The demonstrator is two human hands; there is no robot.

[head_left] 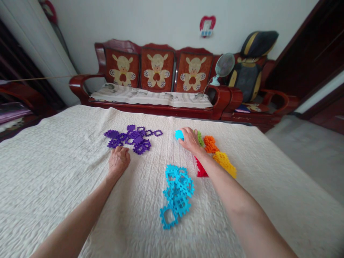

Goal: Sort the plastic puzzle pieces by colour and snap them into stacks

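Note:
My right hand (pixel 189 139) has its fingers closed on a light blue interlocking toy piece (pixel 179 135) at the left end of a row of coloured stacks. Beside it are a green stack (pixel 200 139), an orange stack (pixel 211 144), a yellow stack (pixel 225 165) and a red stack (pixel 201 169), partly covered by my right arm. My left hand (pixel 119 159) rests with curled fingers at the near edge of loose purple interlocking pieces (pixel 138 139); whether anything is inside it is hidden. Between my forearms lies a heap of light blue interlocking pieces (pixel 177 193), some with square openings.
A cream quilted cloth (pixel 67 172) covers the surface under the pieces. Beyond its far edge stands a red wooden sofa (pixel 150 104) with bear-patterned cushions (pixel 158 70). A small fan (pixel 225 65) and a chair with a dark padded back (pixel 245 80) are at the right.

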